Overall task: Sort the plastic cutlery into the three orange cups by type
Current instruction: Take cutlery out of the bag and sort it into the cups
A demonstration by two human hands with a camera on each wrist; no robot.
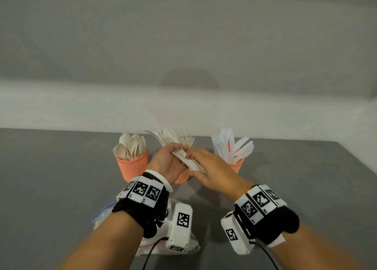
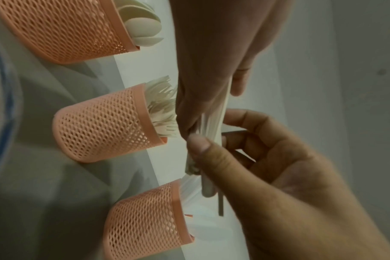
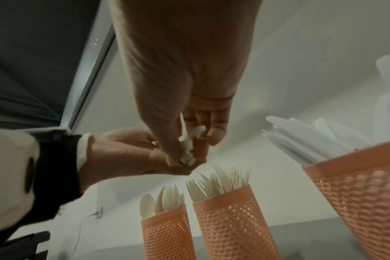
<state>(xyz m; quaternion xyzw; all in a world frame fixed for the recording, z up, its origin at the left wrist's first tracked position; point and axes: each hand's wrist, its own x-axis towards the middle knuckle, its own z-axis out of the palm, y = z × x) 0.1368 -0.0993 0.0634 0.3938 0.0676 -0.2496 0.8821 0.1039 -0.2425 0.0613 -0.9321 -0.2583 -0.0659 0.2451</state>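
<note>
A: Hands?
B: Left hand [image 1: 166, 163] palm up, fingers curled round a bundle of forks [image 1: 184, 155], tines fanned toward the far wall. Right hand [image 1: 212, 167] comes over the top, palm down, thumb and fingertips pinching the handle ends of the same bundle. Both are above the middle cup.

A: Confirmed from the wrists?
B: Yes. In the left wrist view the left thumb presses the handles against the fingers. In the right wrist view the right fingers [image 3: 214, 133] close on the handle ends where they sit in the left palm.

A: Cups?
B: Three orange mesh cups in a row on the grey table [image 1: 51, 178]. Left cup [image 1: 132, 165] holds cream spoons [image 1: 130, 147], bowls up. Middle cup [image 1: 182, 177] is mostly hidden behind the hands in the head view; the wrist views show forks standing in it, tines up. Right cup [image 1: 237, 164] holds white knives [image 1: 234, 147], splayed.

A: Anything else?
B: Clear zip bag [image 1: 102, 216] with blue seal lies on the table near the person, under the left wrist. Contents hidden, can't tell. Tagged black wrist bands with white camera units on both arms.
</note>
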